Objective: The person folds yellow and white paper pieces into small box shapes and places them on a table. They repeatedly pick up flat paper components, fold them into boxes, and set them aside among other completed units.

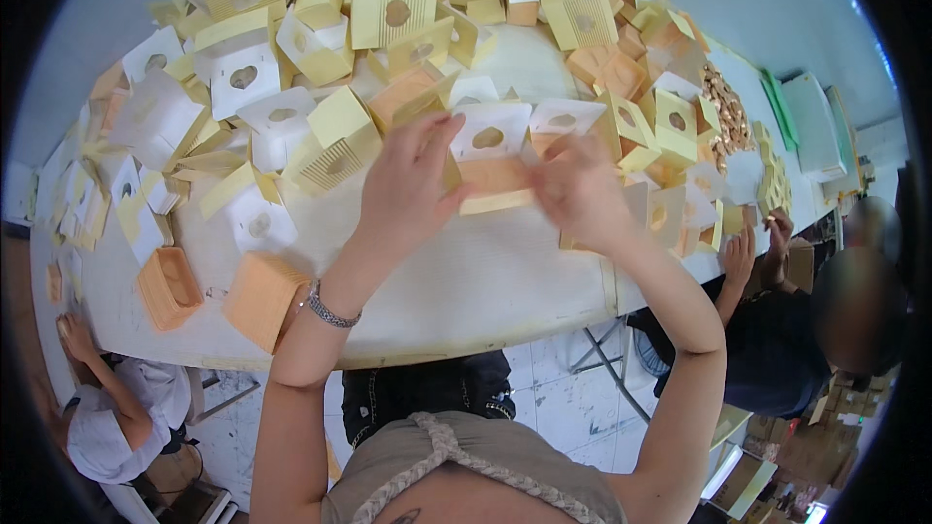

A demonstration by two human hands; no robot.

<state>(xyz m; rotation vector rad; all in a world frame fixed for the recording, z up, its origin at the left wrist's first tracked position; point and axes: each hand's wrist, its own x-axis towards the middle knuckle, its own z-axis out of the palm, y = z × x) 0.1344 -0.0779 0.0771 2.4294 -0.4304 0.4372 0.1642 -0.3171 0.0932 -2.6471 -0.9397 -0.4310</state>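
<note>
In front of me is a small yellow paperboard box (495, 203), its white-lined lid (491, 132) raised and showing a heart-shaped cutout. An orange ribbed tray (490, 175) sits inside the box. My left hand (406, 175) grips the left end, thumb by the front edge and fingers up along the side of the lid. At the right end, my right hand (580, 186) is closed with bent fingers against the box; motion blurs it and hides the fingertips.
Many yellow boxes (393, 15) lie heaped across the far table (466, 281). Two orange trays (169, 288) stand near left. Gold-wrapped pieces (725, 116) are piled at the right. One person's hand (76, 338) is at the left edge; another's hands (741, 254) are at the right.
</note>
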